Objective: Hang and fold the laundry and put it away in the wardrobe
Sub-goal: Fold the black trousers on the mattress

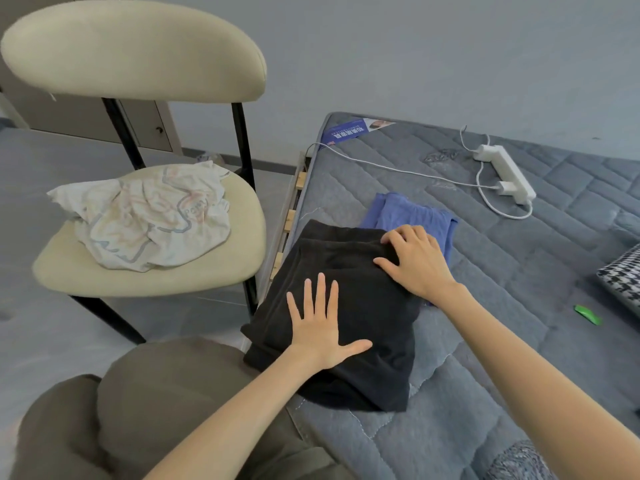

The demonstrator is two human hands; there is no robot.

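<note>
A folded black garment (360,368) lies on the near left corner of the grey quilted mattress (519,271). My left hand (320,327) presses flat on its middle with fingers straight and spread. My right hand (415,261) rests on the garment's far right part, fingers bent down onto a fold. A folded blue garment (408,216) lies just behind, partly under the black one. A crumpled white printed garment (145,216) sits on the seat of a beige chair (242,209) to the left of the bed.
A white power strip (505,174) with its cable lies on the mattress at the back. A small green object (587,314) and a houndstooth cushion (623,275) are at the right edge. Cabinet doors (145,123) stand behind the chair. My knees fill the bottom left.
</note>
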